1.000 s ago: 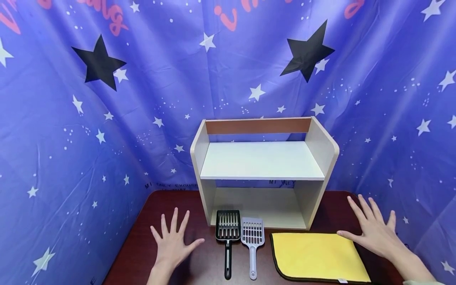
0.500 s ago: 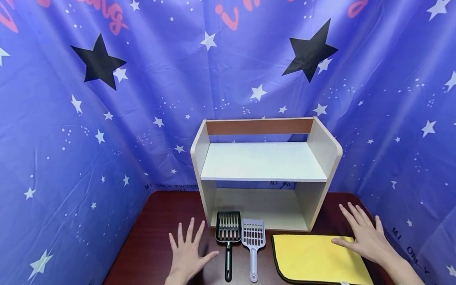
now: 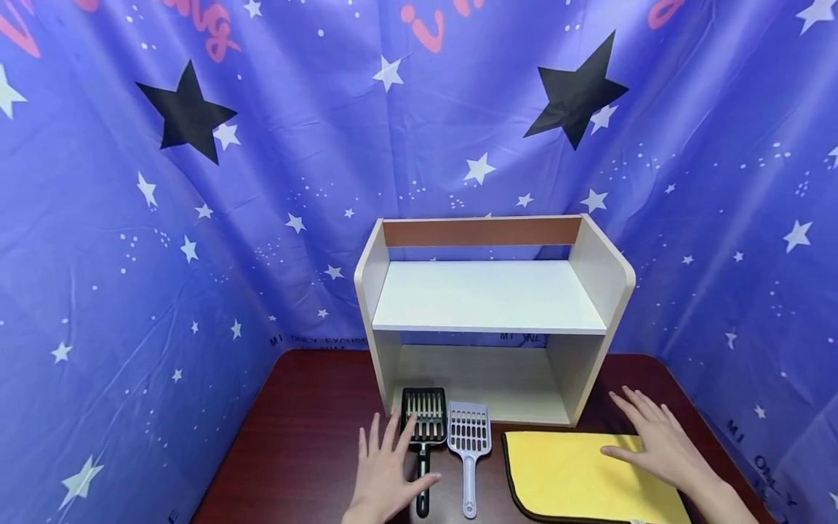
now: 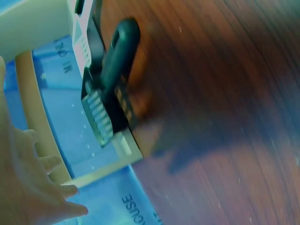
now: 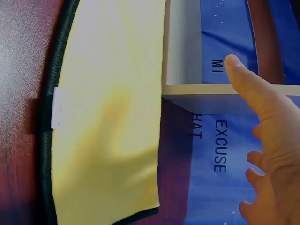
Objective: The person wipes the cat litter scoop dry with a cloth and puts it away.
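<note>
My left hand (image 3: 385,474) hovers with spread fingers at the left of a black slotted litter scoop (image 3: 424,426), overlapping part of its head and handle in the head view. That scoop also shows in the left wrist view, its dark handle (image 4: 123,51) pointing up. A pale lilac litter scoop (image 3: 469,437) with a slotted head lies just right of the black one. On the right, my right hand (image 3: 664,447) is held over the far right part of a folded yellow cloth (image 3: 576,473) with dark edging. Its fingers are extended and nothing is held.
A two-tier whitish shelf (image 3: 487,295) stands at the back of the dark reddish table (image 3: 294,422); both scoop heads lie at its lower front edge. A blue star-printed curtain (image 3: 294,145) encloses the back and sides.
My left hand has moved right, from bare table to the black scoop. My right hand has come slightly left and down over the cloth. The scoops, cloth and shelf stay in place.
</note>
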### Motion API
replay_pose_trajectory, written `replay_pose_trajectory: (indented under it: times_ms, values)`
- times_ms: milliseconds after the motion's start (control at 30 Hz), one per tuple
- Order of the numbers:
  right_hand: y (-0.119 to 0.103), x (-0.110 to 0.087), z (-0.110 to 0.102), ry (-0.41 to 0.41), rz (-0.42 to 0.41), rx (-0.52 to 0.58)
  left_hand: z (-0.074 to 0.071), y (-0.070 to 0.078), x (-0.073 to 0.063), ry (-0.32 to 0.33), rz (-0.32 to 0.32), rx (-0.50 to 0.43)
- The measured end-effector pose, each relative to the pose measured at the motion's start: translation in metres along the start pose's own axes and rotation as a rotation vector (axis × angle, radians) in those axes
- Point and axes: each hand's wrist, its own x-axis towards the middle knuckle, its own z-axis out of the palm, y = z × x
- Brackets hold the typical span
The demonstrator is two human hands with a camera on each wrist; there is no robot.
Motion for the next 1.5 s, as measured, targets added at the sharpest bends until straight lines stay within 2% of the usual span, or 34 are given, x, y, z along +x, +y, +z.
replay_pose_trajectory:
  times_ms: [200,367,567,900,1033,1167,1267,1333,1500]
  values:
    - [-0.001,-0.003,0.01,-0.013,0.011,0.062,0.006,0.017,-0.002,0.008,0.036,-0.059]
    - [-0.001,-0.003,0.013,-0.045,0.046,0.091,0.008,0.025,-0.002,0.008,0.044,-0.11]
    - [0.0,-0.003,0.018,-0.074,0.078,0.122,0.008,0.032,-0.004,-0.017,0.036,-0.217]
    - [0.005,-0.003,0.027,-0.043,0.088,0.188,0.007,0.048,-0.003,-0.038,-0.039,-0.499]
    - [0.008,-0.003,0.031,-0.022,0.104,0.247,0.01,0.053,-0.004,-0.044,-0.067,-0.593]
    - [0.011,-0.005,0.038,0.032,0.113,0.298,0.012,0.058,-0.005,-0.069,-0.093,-0.676]
    - [0.013,-0.008,0.042,0.04,0.142,0.312,0.015,0.062,-0.006,-0.114,-0.141,-0.749]
    - [0.014,-0.009,0.043,0.032,0.173,0.31,0.018,0.064,-0.008,-0.139,-0.162,-0.818]
    - [0.017,-0.009,0.046,0.038,0.204,0.314,0.028,0.067,-0.014,-0.204,-0.251,-1.077]
